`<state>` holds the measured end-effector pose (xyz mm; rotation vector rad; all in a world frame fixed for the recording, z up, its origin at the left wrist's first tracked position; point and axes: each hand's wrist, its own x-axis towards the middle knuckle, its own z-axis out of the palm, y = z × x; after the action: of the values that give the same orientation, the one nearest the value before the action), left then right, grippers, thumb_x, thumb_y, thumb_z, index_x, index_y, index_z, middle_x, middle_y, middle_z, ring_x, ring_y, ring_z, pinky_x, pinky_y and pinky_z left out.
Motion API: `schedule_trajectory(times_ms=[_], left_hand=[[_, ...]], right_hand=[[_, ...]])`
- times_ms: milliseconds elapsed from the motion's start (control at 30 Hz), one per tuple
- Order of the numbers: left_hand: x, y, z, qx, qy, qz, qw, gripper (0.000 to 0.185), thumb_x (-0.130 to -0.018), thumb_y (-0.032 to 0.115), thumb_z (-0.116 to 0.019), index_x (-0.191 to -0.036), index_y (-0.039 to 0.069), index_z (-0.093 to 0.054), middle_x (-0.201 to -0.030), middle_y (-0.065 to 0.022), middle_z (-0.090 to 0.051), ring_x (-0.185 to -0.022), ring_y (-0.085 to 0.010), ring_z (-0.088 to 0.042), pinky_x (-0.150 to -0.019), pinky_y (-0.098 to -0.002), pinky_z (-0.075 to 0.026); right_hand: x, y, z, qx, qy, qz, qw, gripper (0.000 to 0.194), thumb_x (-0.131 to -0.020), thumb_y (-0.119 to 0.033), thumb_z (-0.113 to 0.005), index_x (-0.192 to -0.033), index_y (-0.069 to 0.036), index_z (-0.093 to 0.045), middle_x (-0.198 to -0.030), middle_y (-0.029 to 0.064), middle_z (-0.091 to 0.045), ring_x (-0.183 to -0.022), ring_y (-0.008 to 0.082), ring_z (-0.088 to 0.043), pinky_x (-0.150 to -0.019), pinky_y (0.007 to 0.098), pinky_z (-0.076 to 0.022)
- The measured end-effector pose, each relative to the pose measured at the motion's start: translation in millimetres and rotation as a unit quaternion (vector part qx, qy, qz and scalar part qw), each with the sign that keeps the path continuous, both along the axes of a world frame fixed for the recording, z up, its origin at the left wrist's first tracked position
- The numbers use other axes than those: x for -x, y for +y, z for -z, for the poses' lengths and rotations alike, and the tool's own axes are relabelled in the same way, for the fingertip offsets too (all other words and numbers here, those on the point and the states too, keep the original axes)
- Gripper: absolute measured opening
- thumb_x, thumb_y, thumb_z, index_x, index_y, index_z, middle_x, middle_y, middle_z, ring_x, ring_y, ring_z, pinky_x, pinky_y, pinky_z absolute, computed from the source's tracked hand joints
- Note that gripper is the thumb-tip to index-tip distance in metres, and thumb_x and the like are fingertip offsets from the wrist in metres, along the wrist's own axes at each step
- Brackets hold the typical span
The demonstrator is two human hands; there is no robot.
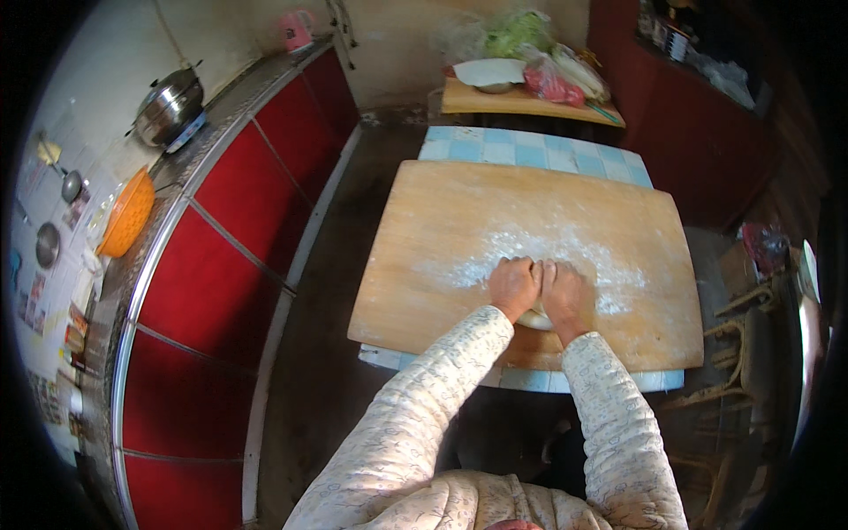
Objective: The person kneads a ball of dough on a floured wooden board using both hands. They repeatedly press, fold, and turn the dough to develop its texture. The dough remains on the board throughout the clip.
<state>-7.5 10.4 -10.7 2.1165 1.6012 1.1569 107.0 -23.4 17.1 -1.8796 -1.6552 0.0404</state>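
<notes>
My left hand (514,283) and my right hand (563,291) are side by side, fingers curled, pressing on a lump of pale dough (535,320). Most of the dough is hidden under the hands; its near edge shows between my wrists. It rests on a large wooden board (437,225), towards the board's near side. White flour (510,245) is scattered on the wood beyond the hands and to either side of them.
Under the board is a table with blue and white tiles (530,154). Behind it, a wooden stand (464,99) bears vegetables and bags. At left, a counter (228,109) holds a steel pot (171,106) and an orange basket (129,212). Chairs (735,358) stand at right.
</notes>
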Motion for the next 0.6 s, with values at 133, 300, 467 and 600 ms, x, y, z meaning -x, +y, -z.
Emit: schedule_trajectory(times_ms=[133, 300, 467, 600], left_hand=[[-7.9, 11.9, 1.0, 0.021, -0.015, -0.016, 1.000, 0.036, -0.092, 0.034, -0.059, -0.077, 0.005, -0.071, -0.080, -0.0209, -0.069, -0.079, -0.0419, -0.066, -0.073, -0.0511, -0.053], [-4.2, 12.6, 1.6, 0.048, 0.005, 0.002, 0.999, 0.038, -0.093, 0.038, -0.060, -0.081, 0.004, -0.072, -0.082, -0.0223, -0.070, -0.080, -0.0416, -0.067, -0.074, -0.0522, -0.053], [11.8, -9.1, -7.8, 0.076, -0.050, 0.056, 0.994, 0.034, -0.091, 0.035, -0.063, -0.084, 0.003, -0.072, -0.083, -0.0218, -0.070, -0.080, -0.0417, -0.067, -0.073, -0.0501, -0.052], [17.1, -48.3, -6.2, 0.017, -0.058, 0.019, 0.998, 0.028, -0.088, 0.030, -0.067, -0.080, 0.003, -0.072, -0.079, -0.0195, -0.070, -0.077, -0.0401, -0.067, -0.071, -0.0495, -0.052]], right_hand=[[-7.9, 11.5, -3.3, 0.053, -0.009, 0.016, 0.998, 0.050, -0.101, -0.039, -0.041, -0.089, -0.002, -0.073, -0.093, 0.0268, -0.070, -0.090, 0.0455, -0.067, -0.081, 0.0562, -0.0510], [-7.8, 15.7, 5.9, 0.047, 0.042, -0.015, 0.998, 0.051, -0.102, -0.038, -0.044, -0.089, 0.003, -0.072, -0.090, 0.0277, -0.069, -0.086, 0.0464, -0.067, -0.080, 0.0550, -0.0511], [-2.8, -15.4, 3.6, -0.003, 0.097, 0.015, 0.995, 0.048, -0.100, -0.039, -0.050, -0.089, 0.001, -0.073, -0.090, 0.0259, -0.070, -0.085, 0.0433, -0.069, -0.078, 0.0525, -0.0528], [13.7, -46.1, -4.7, 0.028, 0.134, 0.015, 0.991, 0.043, -0.099, -0.037, -0.053, -0.089, 0.001, -0.072, -0.091, 0.0242, -0.071, -0.085, 0.0422, -0.068, -0.077, 0.0516, -0.0527]])
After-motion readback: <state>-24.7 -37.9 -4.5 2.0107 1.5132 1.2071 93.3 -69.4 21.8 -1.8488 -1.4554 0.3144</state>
